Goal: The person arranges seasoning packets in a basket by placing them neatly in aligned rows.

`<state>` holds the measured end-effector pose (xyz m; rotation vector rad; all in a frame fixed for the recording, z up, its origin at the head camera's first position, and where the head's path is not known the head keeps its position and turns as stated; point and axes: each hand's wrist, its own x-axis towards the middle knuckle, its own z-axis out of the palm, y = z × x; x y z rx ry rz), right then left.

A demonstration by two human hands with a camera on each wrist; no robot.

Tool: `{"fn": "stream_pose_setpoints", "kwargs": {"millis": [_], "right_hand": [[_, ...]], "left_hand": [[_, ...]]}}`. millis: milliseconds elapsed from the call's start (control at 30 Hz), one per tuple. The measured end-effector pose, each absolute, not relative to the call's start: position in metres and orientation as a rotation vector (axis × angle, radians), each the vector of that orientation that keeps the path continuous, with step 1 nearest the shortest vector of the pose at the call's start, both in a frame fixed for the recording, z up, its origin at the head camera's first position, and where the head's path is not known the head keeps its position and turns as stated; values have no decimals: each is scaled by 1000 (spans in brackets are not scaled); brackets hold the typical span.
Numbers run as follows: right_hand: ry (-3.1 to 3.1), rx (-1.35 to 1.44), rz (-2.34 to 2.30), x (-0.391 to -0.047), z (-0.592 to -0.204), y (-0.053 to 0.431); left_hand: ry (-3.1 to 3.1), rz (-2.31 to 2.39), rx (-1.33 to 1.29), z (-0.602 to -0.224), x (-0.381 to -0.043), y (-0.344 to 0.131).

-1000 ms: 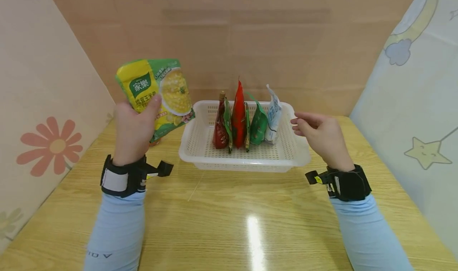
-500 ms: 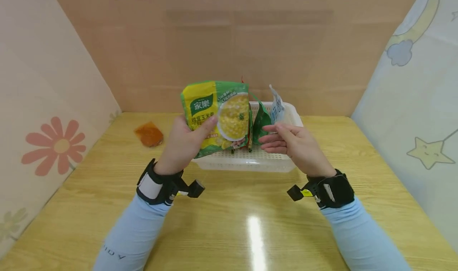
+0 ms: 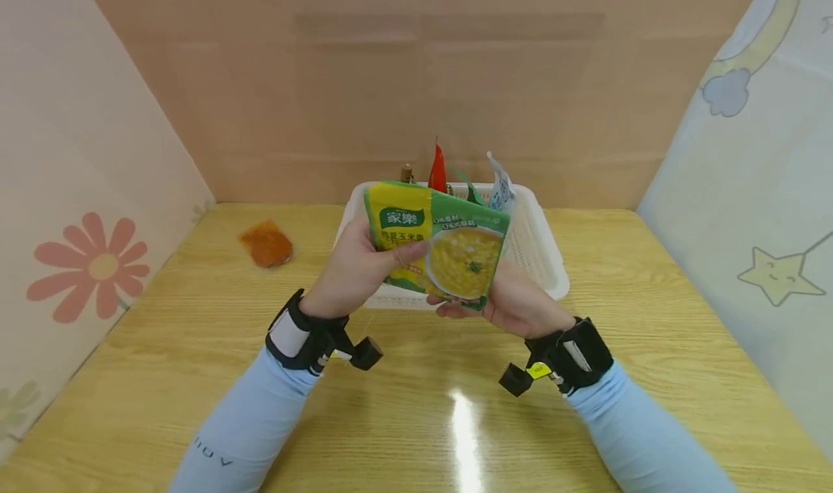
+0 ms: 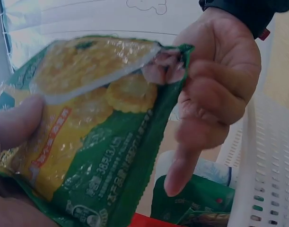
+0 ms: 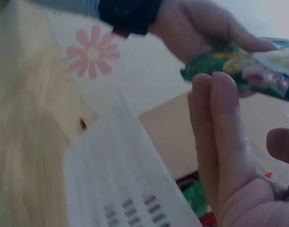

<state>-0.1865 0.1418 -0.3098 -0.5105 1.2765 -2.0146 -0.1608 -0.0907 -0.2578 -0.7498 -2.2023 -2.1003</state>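
Note:
My left hand point(image 3: 348, 272) grips a yellow and green corn soup packet point(image 3: 458, 251) by its left side, thumb across the printed front. The packet is tilted, over the front of the white basket point(image 3: 552, 272). My right hand point(image 3: 523, 306) is at the packet's lower right, partly hidden behind it in the head view. In the right wrist view its extended fingers point(image 5: 227, 118) reach up to the edge of the packet point(image 5: 229, 66), with the thumb apart. The left wrist view shows the right hand point(image 4: 220, 80) just beyond the packet's bottom edge.
Standing in the basket are a red pouch point(image 3: 437, 171), a green pouch point(image 3: 473, 194), a white and blue pouch point(image 3: 503, 186) and a bottle with a brown cap point(image 3: 406, 173). An orange-brown sachet point(image 3: 267, 243) lies on the wooden table point(image 3: 416, 421) to the left.
My left hand has brought the soup packet from the left to the basket's front, lower and more tilted. My right hand has come in leftward from the basket's right side to the packet.

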Motion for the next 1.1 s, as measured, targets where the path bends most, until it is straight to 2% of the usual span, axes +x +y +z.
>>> {"fn": "stream_pose_setpoints", "kwargs": {"millis": [367,567,733,933,1100], "right_hand": [[989,-518,-1999,-171,-310,133],[1080,-319,-2231,-162,-301,127],[1215,-149,-2389,-164,-297,123],[1359,-119,-2459,-162,-300,116],[1406,-208,-2381,-156,-304,111]], "left_hand": [[-2231,-2095,-812,-266,-169,-85],[-2248,-1832,-673,-260,-161,-80],[-2275,-1724,-765,-254,-142,-74],[-2260,-1876,-883,-258,-125,-52],[-2223,-2004,-770,-262,-124,-48]]}}
